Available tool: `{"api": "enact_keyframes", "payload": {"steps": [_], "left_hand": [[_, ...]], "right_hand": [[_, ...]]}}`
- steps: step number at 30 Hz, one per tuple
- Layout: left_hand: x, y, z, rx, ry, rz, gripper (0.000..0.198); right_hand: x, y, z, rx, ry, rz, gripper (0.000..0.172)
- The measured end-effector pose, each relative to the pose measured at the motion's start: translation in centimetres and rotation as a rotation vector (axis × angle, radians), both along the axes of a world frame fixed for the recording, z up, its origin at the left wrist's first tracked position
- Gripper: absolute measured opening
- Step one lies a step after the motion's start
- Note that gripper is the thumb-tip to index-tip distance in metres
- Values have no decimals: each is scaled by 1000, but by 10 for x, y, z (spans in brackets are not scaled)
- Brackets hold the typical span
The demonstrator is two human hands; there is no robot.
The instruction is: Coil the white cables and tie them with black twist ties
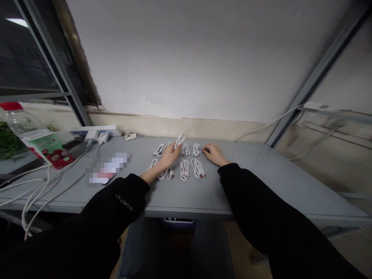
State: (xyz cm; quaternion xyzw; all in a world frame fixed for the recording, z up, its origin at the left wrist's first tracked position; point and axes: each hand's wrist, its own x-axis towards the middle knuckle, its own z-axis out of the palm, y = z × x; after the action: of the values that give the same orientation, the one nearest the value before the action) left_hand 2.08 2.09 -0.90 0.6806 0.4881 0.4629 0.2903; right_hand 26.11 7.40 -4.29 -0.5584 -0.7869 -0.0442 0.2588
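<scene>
My left hand (171, 155) is closed around a coiled white cable (180, 139), whose loop sticks up past the fingertips. Beneath and around this hand, several more white cables lie bundled on the grey table in two rough rows. Those in view include a back-left bundle (159, 150), a front-middle bundle (184, 169) and a front-right bundle (198, 169). My right hand (215, 154) rests on the table just right of the back-right bundle (196, 150). Its fingers are curled together, with a small dark thing at the tips that I cannot make out.
A phone-like flat object (109, 168), blurred out, lies on the left. Behind it a white power strip (107, 130) holds plugs. A red-capped bottle (21, 118) and a green-and-red box (48, 149) stand at far left, near trailing cords (35, 190). Metal posts flank the table (261, 186).
</scene>
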Motion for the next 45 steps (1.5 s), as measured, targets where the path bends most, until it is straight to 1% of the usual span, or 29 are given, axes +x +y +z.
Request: {"api": "enact_keyframes", "payload": {"steps": [4, 6, 8, 12, 20, 26, 31, 36, 42, 45], "left_hand": [[0, 0, 0, 5, 1, 9, 30], [0, 0, 0, 12, 9, 13, 30], [0, 0, 1, 21, 8, 13, 30], [0, -1, 1, 21, -10, 0, 29], [0, -4, 4, 3, 20, -3, 29], [0, -4, 5, 22, 22, 8, 29], [-1, -2, 3, 41, 25, 12, 30], [-1, -1, 2, 53, 27, 14, 30], [-1, -2, 3, 45, 21, -1, 29], [-1, -2, 2, 54, 25, -2, 29]], "right_hand": [[3, 1, 0, 32, 64, -84, 30], [5, 2, -1, 25, 47, -118, 35], [6, 2, -2, -8, 9, -129, 36], [5, 1, -4, -55, -14, -112, 34], [3, -1, -1, -35, 17, -120, 21], [4, 2, -2, -1, 112, -147, 10], [5, 1, 3, 18, 201, -155, 8], [5, -2, 9, 93, 287, -148, 7], [4, -8, 17, 248, 353, -112, 9], [2, -12, 20, 284, 422, -105, 11]]}}
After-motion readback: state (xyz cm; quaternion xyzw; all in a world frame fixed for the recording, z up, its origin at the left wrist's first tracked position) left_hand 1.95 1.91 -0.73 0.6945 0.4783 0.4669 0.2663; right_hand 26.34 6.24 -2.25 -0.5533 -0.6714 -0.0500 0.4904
